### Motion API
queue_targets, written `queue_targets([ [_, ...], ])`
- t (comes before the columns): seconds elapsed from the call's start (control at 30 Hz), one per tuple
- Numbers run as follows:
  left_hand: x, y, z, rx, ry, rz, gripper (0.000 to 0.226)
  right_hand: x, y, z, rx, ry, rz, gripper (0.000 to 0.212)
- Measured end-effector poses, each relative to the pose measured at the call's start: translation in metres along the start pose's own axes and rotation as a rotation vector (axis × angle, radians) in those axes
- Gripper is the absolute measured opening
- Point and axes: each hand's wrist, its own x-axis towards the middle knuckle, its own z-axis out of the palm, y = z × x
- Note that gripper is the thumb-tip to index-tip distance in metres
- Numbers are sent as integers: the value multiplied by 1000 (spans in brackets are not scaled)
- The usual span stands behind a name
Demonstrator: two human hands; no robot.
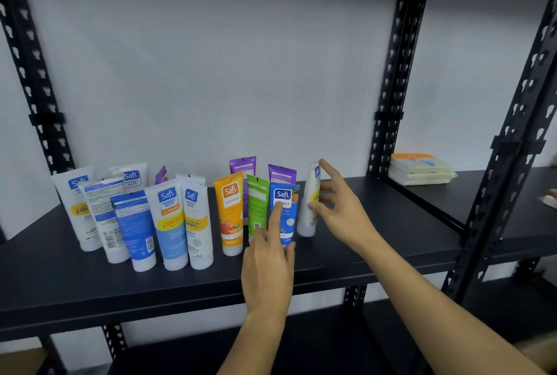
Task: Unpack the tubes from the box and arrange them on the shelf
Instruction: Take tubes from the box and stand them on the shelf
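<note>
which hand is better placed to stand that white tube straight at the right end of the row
The right hand. Its fingers already touch the white tube, which leans at the right end of the row. The left hand is busy, its forefinger pressing on the blue tube next to it.

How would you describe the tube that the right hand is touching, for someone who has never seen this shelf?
On the black shelf, find the row of standing tubes. It is the white tube at the row's far right end, beside the blue tube, touched by the right hand.
</note>
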Motion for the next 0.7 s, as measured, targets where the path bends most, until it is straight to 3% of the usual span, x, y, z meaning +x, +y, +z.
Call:
queue_targets([
  [0.4, 1, 2, -4, -26, 20, -4, 83, -5, 10, 12, -11, -10, 4, 72],
  [0.7, -4, 3, -14, -114, -23, -30, 80, -25, 3, 5, -94, 77, 62, 72],
])
